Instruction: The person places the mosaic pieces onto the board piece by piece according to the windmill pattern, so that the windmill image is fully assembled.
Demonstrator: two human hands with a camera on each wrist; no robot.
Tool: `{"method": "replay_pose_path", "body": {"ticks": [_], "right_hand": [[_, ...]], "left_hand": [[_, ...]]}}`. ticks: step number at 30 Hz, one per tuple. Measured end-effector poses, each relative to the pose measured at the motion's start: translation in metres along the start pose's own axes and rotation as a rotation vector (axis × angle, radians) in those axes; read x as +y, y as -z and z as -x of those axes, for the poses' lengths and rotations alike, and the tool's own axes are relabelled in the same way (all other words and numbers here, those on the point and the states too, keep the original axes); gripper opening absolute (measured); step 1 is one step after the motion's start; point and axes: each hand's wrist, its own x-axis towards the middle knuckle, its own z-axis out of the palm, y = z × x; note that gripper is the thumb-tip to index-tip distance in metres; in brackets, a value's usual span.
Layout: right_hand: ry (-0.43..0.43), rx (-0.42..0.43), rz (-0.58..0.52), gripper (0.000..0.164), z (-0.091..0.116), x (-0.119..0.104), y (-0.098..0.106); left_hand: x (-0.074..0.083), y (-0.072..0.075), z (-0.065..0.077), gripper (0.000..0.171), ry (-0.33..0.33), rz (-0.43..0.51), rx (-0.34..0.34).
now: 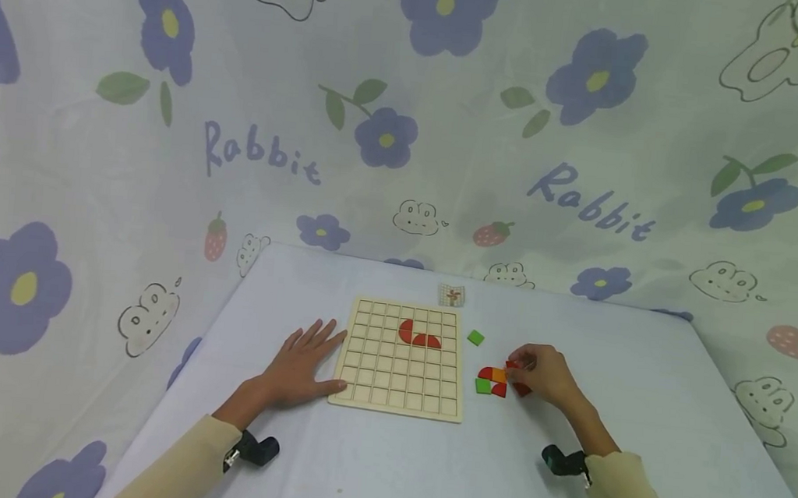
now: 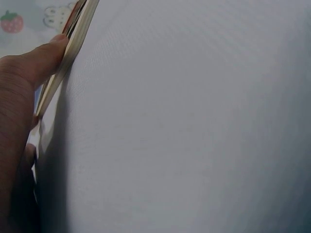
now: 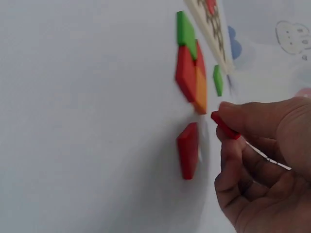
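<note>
A square wooden board (image 1: 394, 399) with a grid of recessed cells lies on the table, with several red curved tiles (image 1: 406, 331) in its upper part. My left hand (image 1: 301, 370) lies flat with fingers spread along the board's left side, thumb (image 2: 51, 53) against its edge near the front corner. To the right of the board, my right hand (image 1: 545, 374) pinches a small red tile (image 3: 226, 127) between thumb and fingers. Another red tile (image 3: 188, 153) lies on the cloth just below that hand. Beside it is a cluster with an orange tile (image 1: 498, 375), a green tile (image 1: 483, 386) and red pieces (image 1: 499, 390).
A lone green tile (image 1: 476, 337) lies off the board's right edge. Behind the board's back right corner is a small gridded card (image 1: 451, 295) with a reddish figure. White cloth (image 1: 382, 466) covers the table, and a flower-and-rabbit curtain (image 1: 446, 182) hangs around it.
</note>
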Motion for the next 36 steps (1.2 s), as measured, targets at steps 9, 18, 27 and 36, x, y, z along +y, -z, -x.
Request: {"method": "replay_pose_path", "body": {"ticks": [9,18,27,36], "right_hand": [[0.021,0.088,-0.125,0.020,-0.012,-0.016,-0.004],[0.078,0.077,-0.189,0.026,-0.024,-0.036,-0.022],[0.144,0.027,-0.227,0.015,-0.029,-0.055,-0.048],[0.254,-0.010,-0.253,0.007,-0.040,-0.085,-0.070]], "left_hand": [[0.000,0.001,0.001,0.098,0.004,0.000,-0.015],[0.001,0.003,0.001,0.096,0.003,0.021,-0.004],[0.003,0.003,0.001,0.095,0.002,0.012,-0.008],[0.003,0.003,0.001,0.096,0.007,0.006,-0.008]]}}
